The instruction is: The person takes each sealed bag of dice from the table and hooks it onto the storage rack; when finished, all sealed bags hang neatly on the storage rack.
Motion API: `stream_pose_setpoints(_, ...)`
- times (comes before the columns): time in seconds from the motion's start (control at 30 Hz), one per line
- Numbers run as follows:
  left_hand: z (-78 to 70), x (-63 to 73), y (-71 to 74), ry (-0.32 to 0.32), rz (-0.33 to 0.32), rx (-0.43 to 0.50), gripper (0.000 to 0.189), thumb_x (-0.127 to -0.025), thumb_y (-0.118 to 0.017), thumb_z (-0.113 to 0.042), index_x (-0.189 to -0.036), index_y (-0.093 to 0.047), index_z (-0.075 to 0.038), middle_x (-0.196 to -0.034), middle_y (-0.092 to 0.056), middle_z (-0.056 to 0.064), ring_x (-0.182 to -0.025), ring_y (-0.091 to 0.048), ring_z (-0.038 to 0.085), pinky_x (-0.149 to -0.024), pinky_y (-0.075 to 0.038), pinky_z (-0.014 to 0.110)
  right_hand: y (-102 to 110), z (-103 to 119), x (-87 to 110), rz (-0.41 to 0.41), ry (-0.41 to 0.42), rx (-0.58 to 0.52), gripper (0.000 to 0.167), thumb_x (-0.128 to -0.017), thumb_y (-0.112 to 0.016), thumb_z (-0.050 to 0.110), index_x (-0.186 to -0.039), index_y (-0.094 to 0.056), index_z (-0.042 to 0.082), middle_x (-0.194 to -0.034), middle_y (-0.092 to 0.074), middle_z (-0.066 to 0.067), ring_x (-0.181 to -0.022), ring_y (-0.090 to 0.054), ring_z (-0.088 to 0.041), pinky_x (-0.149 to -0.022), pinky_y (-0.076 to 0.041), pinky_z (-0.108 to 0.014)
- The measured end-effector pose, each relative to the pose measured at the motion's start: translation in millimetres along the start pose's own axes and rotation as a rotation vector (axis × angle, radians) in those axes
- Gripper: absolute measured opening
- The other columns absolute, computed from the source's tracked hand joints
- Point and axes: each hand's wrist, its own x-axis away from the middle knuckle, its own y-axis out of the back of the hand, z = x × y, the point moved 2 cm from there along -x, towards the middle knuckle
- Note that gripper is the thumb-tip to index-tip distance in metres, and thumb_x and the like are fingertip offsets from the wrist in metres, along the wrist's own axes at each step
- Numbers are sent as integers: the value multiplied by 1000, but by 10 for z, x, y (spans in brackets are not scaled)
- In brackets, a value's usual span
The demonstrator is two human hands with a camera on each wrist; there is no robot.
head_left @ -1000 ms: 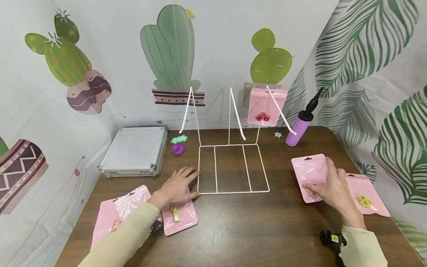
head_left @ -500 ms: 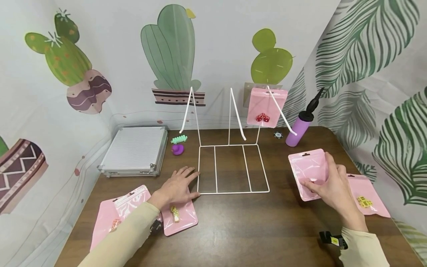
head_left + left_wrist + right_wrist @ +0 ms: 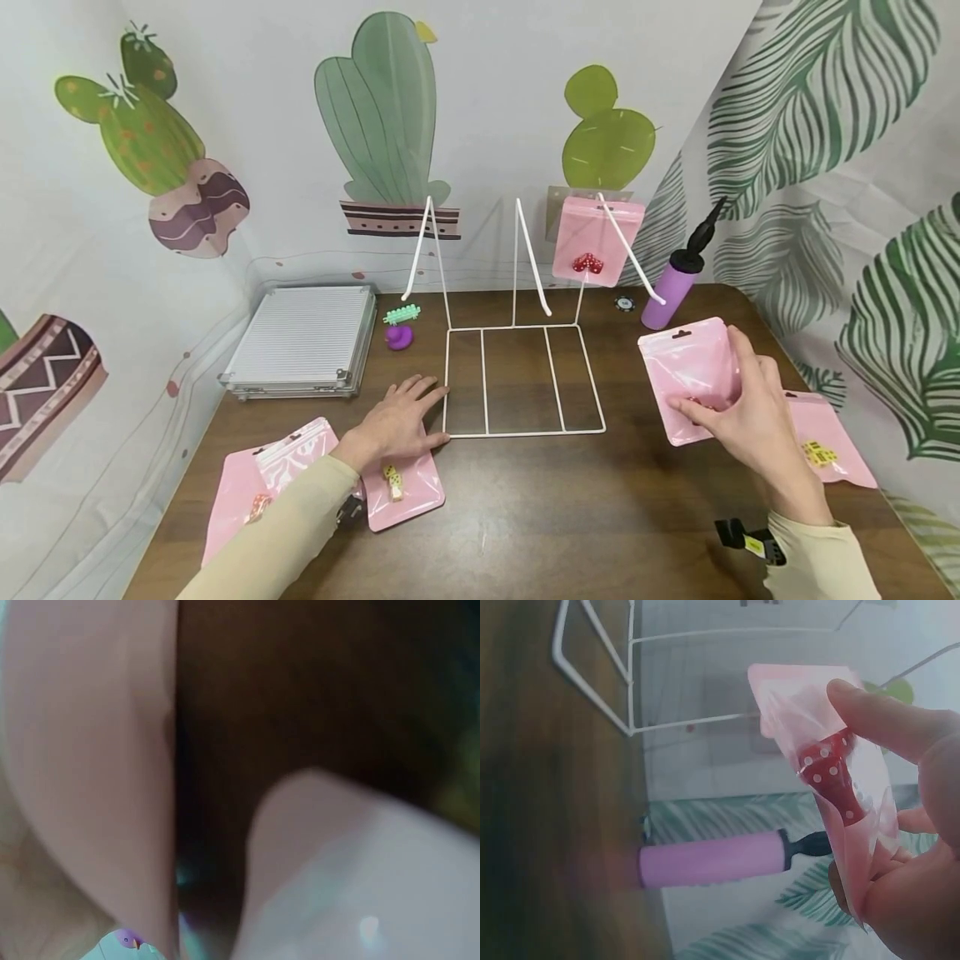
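The right hand has carried its pink bag higher in the head view and slightly nearer the white rack. The bag's top edge now shows closer to the purple pump

Head view: red dice — partly behind right thumb.

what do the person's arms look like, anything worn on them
The left sleeve and right sleeve are long, plain and cream. Beside the right one is a black device with a yellow label; a dark device by the left one is mostly hidden. The left grip and right grip show no gloves.
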Motion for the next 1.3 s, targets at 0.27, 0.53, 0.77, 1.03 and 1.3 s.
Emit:
stream_pose_setpoints(0.27, 2, -28, -27, -11, 1, -13, 84, -81, -64, -64, -150, -38, -22, -154, -36, 10, -144, -29, 37, -111, -30, 64, 62, 169, -45, -38, 47, -22, 126, -51, -97, 15, -155, -26, 19, -99, -46, -20, -93, -37, -26, -66, -25, -30)
stream_pose_setpoints(0.53, 16, -29, -13, -4, 12, -10, 84, -82, -63, -63, -150, -37, -21, -155, -34, 10, -144, -28, 37, -111, -29, 64, 86, 358, -80, -76, 120, -67, 127, -48, -98, 9, -154, -28, 20, -102, -46, -21, -93, -34, -18, -64, -29, -24)
stream_pose_setpoints(0.77, 26, -21, 3, -21, -6, -12, 84, -82, -63, -64, -150, -38, -20, -155, -34, 12, -143, -29, 38, -110, -30, 65, 115, 497, -74, -118, 183, -95, 128, -44, -97, 3, -153, -31, 16, -103, -45, -24, -94, -33, -12, -65, -33, -18)
stream_pose_setpoints(1.03, 22, 5, 6, -18, -2, 2, 84, -83, -63, -63, -150, -38, -19, -155, -34, 12, -144, -29, 39, -110, -29, 66, 197, 639, -53, -166, 346, -186, 112, -65, -80, 61, -148, -34, 2, -105, -46, -27, -100, -34, -2, -66, -40, -2)
stream_pose_setpoints(1.3, 20, 1, -5, -14, -4, 3, 84, -83, -63, -62, -150, -38, -20, -155, -35, 12, -144, -28, 39, -110, -29, 66, 260, 770, -54, -223, 415, -175, 110, -69, -72, 68, -145, -36, -4, -104, -47, -30, -102, -33, -3, -68, -34, -10)
